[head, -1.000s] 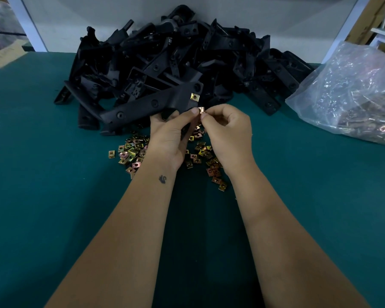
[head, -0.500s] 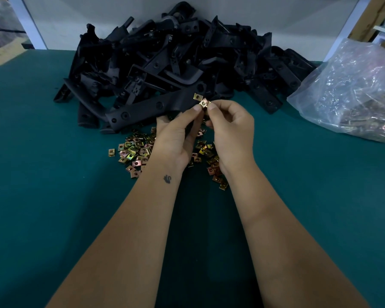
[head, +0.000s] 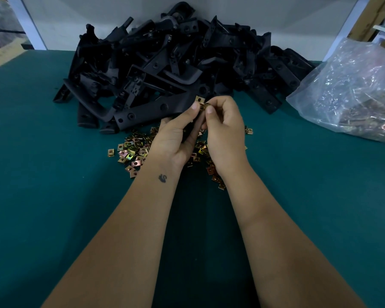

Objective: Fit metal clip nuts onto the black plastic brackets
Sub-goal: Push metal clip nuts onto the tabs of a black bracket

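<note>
- The table (head: pixel 42 196) carried a teal mat; a white wall stood behind it.
- One left hand (head: pixel 176 138) gripped a black bracket (head: pixel 151 111) bearing one fitted clip nut (head: pixel 199 99).
- One right hand (head: pixel 223 130) pinched a second clip nut (head: pixel 203 106) just beside it.
- Loose clip nuts (head: pixel 131 152), too many to count, lay under both hands.
- One bracket pile (head: pixel 176 56) lay behind; one clear bag (head: pixel 353 90) sat to the right.

A green mat (head: pixel 42 196) covers the table; a white wall (head: pixel 76 16) stands behind it. Cardboard (head: pixel 2 53) shows far left; wooden boards (head: pixel 373 16) far right.
</note>
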Demonstrator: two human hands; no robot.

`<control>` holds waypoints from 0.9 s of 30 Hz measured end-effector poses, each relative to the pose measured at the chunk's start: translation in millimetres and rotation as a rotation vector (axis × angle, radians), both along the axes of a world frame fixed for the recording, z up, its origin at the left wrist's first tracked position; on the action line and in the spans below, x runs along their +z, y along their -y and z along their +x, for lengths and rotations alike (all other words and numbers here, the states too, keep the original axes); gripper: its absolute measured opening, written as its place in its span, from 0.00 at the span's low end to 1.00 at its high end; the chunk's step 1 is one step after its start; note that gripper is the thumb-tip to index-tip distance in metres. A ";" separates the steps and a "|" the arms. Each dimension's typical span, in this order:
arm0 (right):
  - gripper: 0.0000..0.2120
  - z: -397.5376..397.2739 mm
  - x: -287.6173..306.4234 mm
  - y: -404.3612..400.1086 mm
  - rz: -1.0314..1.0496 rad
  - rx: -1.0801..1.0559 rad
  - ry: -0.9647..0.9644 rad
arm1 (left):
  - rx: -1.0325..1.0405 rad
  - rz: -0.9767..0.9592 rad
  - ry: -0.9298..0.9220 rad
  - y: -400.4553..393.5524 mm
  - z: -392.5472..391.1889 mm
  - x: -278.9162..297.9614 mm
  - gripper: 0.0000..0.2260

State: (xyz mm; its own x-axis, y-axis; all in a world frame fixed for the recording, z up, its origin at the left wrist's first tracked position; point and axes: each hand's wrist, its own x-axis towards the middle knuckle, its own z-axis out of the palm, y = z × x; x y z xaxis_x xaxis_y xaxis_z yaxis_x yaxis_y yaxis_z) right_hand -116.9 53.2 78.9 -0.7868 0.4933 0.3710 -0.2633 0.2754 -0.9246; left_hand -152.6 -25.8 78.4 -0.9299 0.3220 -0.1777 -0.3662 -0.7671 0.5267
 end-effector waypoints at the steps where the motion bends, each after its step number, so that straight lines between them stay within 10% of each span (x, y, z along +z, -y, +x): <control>1: 0.08 0.1 0.3 0.5 -0.022 0.000 0.000 | -0.009 0.009 0.007 -0.1 0.2 0.2 0.22; 12: 0.07 3.8 5.4 -3.9 -0.096 -0.104 -0.053 | 0.091 -0.054 -0.090 16.7 -17.5 1.1 0.27; 27: 0.09 4.1 9.6 -9.8 -0.591 0.082 -0.014 | -0.012 -0.149 -0.154 12.4 -19.5 -7.7 0.05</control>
